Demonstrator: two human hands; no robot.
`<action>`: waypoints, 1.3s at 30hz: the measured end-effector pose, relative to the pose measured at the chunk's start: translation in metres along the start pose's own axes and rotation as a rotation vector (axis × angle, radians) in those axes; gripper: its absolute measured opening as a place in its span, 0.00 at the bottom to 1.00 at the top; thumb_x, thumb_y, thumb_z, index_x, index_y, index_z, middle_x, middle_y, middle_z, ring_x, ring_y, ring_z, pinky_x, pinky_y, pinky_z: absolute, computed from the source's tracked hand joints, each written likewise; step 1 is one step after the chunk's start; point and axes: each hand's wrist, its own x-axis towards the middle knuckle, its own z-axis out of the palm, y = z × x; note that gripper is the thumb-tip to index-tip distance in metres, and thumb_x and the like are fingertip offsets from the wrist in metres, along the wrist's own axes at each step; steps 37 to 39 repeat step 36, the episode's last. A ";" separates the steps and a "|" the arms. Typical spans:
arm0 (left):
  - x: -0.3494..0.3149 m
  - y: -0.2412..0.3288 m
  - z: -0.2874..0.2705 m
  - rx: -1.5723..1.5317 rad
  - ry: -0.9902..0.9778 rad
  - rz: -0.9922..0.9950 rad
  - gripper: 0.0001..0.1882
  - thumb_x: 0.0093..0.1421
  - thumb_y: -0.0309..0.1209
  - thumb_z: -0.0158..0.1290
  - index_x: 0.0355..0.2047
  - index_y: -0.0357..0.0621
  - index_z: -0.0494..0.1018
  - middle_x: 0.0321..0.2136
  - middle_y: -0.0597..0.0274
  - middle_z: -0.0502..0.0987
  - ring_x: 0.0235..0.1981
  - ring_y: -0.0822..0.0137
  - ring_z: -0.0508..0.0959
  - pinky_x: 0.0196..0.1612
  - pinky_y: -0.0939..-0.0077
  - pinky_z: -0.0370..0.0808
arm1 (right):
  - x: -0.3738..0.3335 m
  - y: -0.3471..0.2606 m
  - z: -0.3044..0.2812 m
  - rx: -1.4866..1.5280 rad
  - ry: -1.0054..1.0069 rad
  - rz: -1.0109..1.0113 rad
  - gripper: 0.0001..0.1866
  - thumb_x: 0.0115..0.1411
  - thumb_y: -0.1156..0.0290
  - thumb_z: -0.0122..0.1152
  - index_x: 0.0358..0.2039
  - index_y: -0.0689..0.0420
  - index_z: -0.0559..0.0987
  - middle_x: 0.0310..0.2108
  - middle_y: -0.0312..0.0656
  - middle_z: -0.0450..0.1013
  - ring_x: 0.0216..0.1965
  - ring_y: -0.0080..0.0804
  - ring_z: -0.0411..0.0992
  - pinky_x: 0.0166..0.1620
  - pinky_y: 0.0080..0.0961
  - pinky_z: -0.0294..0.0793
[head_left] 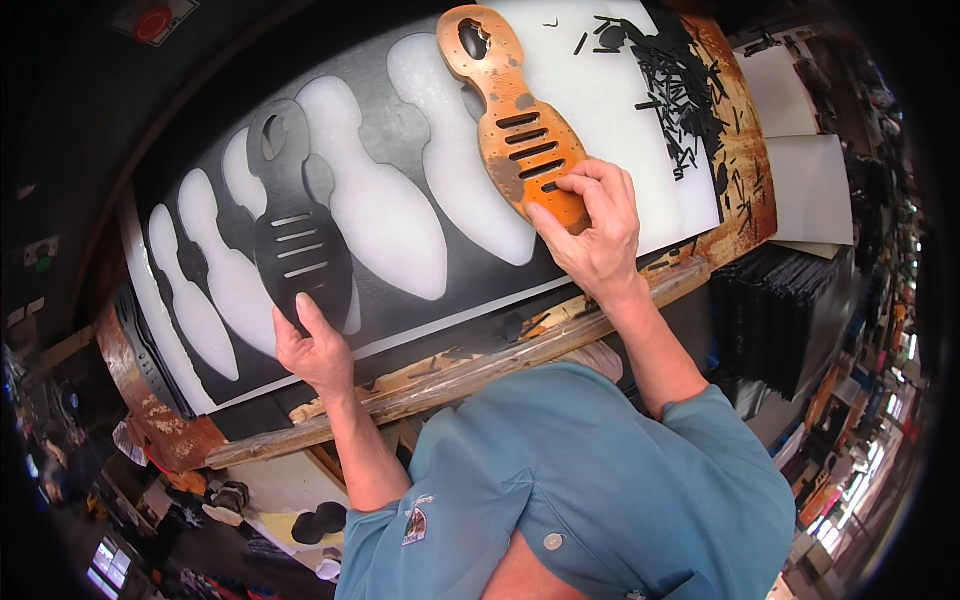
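My left hand [318,350] pinches the rounded lower end of a black paddle-shaped cut piece [278,235], thumb on top. That piece has a round hole in its narrow end and several slots across its wide part. It lies over a black sheet [398,150] with several matching cut-outs, through which white shows. My right hand [605,235] grips the lower end of an orange, worn cutting die [505,95] of the same outline, with fingertips at its lowest slot. Whether the fingers also pinch a small scrap there is unclear.
Black strip-shaped offcuts [672,80] pile up at the right end of the white cutting board [595,105]. A wooden rail [430,397] runs along the near edge. Right of the table stand a stack of black sheets [775,315] and some pale sheets [812,190].
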 end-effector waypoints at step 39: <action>0.001 0.000 -0.001 0.030 -0.008 0.007 0.15 0.77 0.30 0.52 0.56 0.31 0.79 0.44 0.57 0.86 0.42 0.71 0.81 0.48 0.76 0.78 | 0.002 -0.016 0.012 -0.107 -0.150 0.136 0.48 0.55 0.59 0.80 0.71 0.61 0.66 0.72 0.55 0.57 0.69 0.54 0.62 0.67 0.48 0.70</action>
